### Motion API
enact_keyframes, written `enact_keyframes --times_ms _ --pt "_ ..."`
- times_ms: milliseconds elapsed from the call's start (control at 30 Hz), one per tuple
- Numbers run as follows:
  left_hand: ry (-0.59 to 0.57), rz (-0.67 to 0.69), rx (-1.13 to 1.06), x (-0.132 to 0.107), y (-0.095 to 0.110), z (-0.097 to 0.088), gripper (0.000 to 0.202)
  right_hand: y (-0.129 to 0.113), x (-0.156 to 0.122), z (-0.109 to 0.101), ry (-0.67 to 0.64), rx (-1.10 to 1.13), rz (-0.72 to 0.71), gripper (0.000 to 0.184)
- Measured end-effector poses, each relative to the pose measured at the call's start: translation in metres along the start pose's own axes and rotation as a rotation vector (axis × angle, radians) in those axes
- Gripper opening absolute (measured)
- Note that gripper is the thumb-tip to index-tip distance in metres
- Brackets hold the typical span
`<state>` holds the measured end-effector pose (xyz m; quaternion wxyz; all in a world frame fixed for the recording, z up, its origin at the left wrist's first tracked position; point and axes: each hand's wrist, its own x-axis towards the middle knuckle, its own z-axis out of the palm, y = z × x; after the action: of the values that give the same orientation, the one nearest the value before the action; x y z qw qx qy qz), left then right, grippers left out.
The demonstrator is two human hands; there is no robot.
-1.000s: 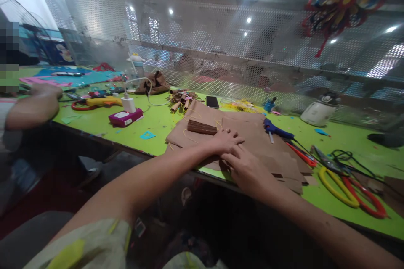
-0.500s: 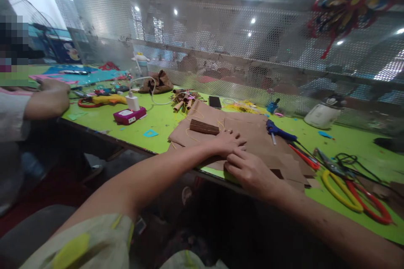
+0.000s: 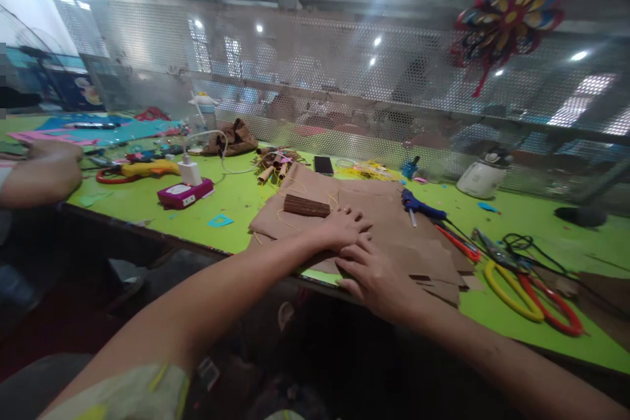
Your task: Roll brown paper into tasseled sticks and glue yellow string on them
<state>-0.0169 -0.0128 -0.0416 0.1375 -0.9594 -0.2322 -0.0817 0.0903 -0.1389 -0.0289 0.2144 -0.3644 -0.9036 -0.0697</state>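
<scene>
On the brown paper [image 3: 378, 210]: left hand [image 3: 343, 226], splayed flat; right hand [image 3: 377, 273], grip unclear; ridged brown piece [image 3: 306, 205], which may slide if the paper shifts.

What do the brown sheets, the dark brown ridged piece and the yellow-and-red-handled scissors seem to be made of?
Brown sheets: probably matte kraft paper, given the creases and crisp edges, though thin card is possible.
Dark brown ridged piece: perhaps folded paper or card, dull, with parallel ridges.
Scissors: grey, metallic-looking blades; smooth, brightly coloured handles, likely plastic.
</scene>
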Motion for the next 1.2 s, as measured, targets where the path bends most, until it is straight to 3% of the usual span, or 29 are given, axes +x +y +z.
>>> enact_keyframes --times_ms 300,500,700,833,1000,1200 --pt "0.053 -0.036 -0.058 0.002 -0.002 0.001 0.039 -0.019 -0.006 -0.010 -0.091 -0.048 0.050 0.045" --pt "0.059 -0.046 -0.048 0.000 -0.001 -0.004 0.040 -0.031 -0.011 -0.006 -0.070 -0.095 0.105 0.063" --pt "0.061 -0.068 -0.061 -0.003 -0.001 -0.008 0.042 -0.041 -0.017 -0.027 -0.041 0.072 0.157 0.040" --pt "0.043 -0.072 -0.113 -0.005 -0.001 -0.013 0.042 -0.021 -0.028 -0.040 0.039 0.087 0.236 0.025" --pt "0.032 -0.119 -0.170 -0.003 -0.002 -0.017 0.041 0.011 -0.051 -0.026 -0.044 -0.043 0.329 0.036" --pt "0.068 -0.200 -0.052 0.000 -0.004 -0.015 0.038 0.008 -0.059 -0.017 -0.018 -0.040 0.354 0.039"
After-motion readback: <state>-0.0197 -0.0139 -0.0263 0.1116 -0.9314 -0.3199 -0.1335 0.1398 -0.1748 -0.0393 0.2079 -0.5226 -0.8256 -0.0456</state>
